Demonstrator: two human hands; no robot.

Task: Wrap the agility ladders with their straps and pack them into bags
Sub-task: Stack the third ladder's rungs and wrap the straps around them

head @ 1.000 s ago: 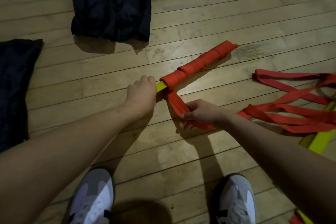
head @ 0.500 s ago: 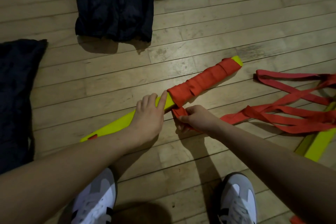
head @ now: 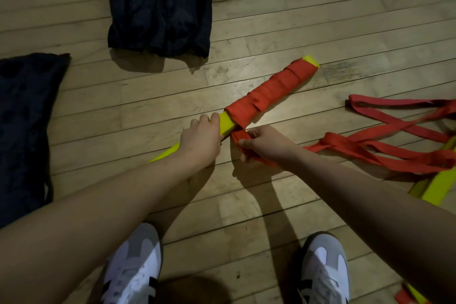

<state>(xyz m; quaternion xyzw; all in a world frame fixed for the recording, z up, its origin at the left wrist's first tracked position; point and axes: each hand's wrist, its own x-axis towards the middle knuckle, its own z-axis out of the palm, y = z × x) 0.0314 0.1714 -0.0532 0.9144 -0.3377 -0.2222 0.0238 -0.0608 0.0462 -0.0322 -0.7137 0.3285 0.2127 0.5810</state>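
Now | left hand (head: 199,138) grips yellow rungs (head: 225,124); right hand (head: 264,142) pinches red strap (head: 261,96)

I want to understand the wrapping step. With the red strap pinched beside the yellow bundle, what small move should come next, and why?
Probably the right hand should carry the red strap over the bare yellow rungs for one more turn. The wrapped part ends just there, the left hand grips the bare yellow section, and much loose strap lies on the floor.

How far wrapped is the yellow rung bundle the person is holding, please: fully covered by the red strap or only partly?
Partly wrapped. The red strap covers the far stretch of the yellow rung bundle; the near stretch shows bare yellow.
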